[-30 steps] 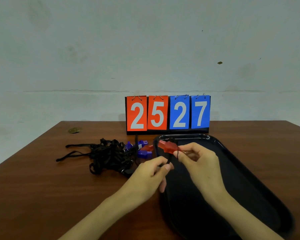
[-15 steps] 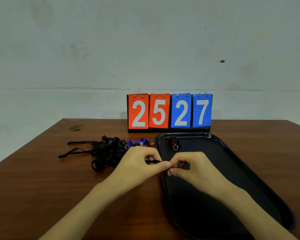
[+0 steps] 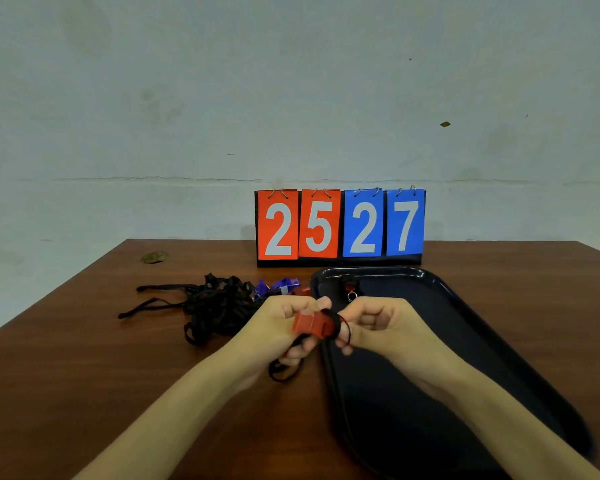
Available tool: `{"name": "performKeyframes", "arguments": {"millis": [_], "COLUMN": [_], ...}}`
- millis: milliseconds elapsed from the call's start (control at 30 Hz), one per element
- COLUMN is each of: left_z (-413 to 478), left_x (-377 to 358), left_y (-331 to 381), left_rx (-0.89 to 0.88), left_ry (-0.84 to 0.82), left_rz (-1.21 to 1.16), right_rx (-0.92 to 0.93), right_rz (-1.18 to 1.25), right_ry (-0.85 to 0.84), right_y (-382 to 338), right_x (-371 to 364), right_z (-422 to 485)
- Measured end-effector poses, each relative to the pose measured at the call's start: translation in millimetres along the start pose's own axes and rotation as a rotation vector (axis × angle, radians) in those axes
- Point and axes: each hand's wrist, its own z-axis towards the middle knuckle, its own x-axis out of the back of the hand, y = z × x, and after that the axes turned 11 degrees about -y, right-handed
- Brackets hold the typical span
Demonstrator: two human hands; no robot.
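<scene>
The scoreboard (image 3: 340,225) at the back of the table (image 3: 84,375) reads 2 and 5 on red cards, then 2 and 7 on blue cards. No other writing can be read.

You hold the red whistle (image 3: 310,323) between your two hands, just above the table at the tray's left rim. Your left hand (image 3: 278,327) has its fingers curled round the left end of the red whistle. Your right hand (image 3: 378,323) is clenched at the other end, its fingertips pinching the cord (image 3: 284,372) where it meets the red whistle. A thin loop of the cord passes round those fingertips. More of it hangs from under your left hand and touches the table.

The tray (image 3: 465,323) lies on the right half of the table, under your right wrist. In its far left corner lies one small black piece with a metal ring (image 3: 350,288).

Left of the tray sits a heap of lanyards (image 3: 219,303). Blue whistles (image 3: 279,285) lie at its right edge, just beside the tray's rim.
</scene>
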Motion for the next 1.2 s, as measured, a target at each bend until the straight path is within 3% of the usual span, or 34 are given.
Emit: {"name": "performKeyframes", "arguments": {"millis": [167, 333, 467, 633, 800, 933, 1033, 1200], "left_z": [3, 3, 7, 7, 5, 1, -1, 2], "left_x": [-9, -12, -17, -22, -15, -7, 2, 12], "left_y": [-4, -8, -10, -15, -12, 0, 3, 0], "left_rx": [0.013, -0.05, -0.066, -0.085, -0.132, -0.159, -0.159, -0.163], "left_ry": [0.117, 0.126, 0.108, 0.069, 0.152, 0.139, 0.143, 0.211], "left_rz": [-0.04, 0.024, 0.118, 0.362, 0.429, 0.497, 0.515, 0.48], "right_rx": [0.002, 0.026, -0.013, -0.11, -0.148, -0.16, -0.193, -0.163], "right_rz": [0.226, 0.452, 0.364, 0.07, -0.41, -0.636, -0.56, -0.35], "right_ry": [0.141, 0.417, 0.629, 0.722, 0.615, 0.339, 0.09, -0.053], "right_y": [2, 3, 7, 15, 16, 15, 12, 8], "right_x": [-4, 7, 14, 14, 13, 15, 14, 14], "right_z": [0, 0, 2, 5, 4, 2, 3, 2]}}
